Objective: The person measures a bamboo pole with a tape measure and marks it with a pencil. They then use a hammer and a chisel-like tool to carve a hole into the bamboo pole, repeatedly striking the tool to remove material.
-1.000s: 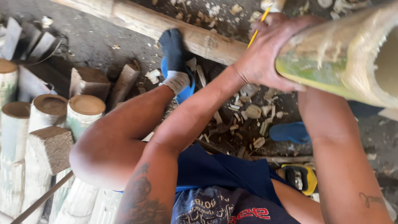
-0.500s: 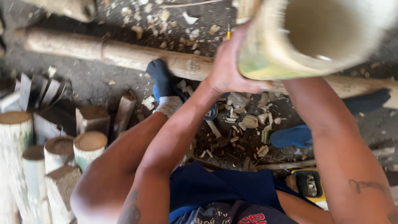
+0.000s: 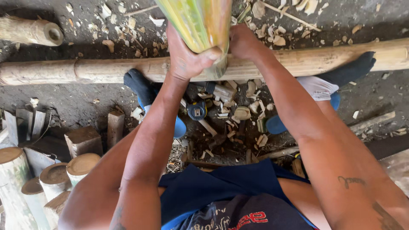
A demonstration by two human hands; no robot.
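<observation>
Holding: left hand (image 3: 187,55) and right hand (image 3: 243,42), both closed round the green-yellow bamboo section (image 3: 198,25), centre far, lifted above the ground.
Change: the section has swung from the right, open end showing, to upright between both hands; judged a regrip for working its end.
Near left: cut bamboo stubs (image 3: 51,179), upright, pale.
Middle: tape measure (image 3: 197,110), dark blue round case, among wood chips (image 3: 238,113).
Far: long bamboo pole (image 3: 106,70) lying across; feet in dark socks rest against it.
Labels, signs: none legible.
</observation>
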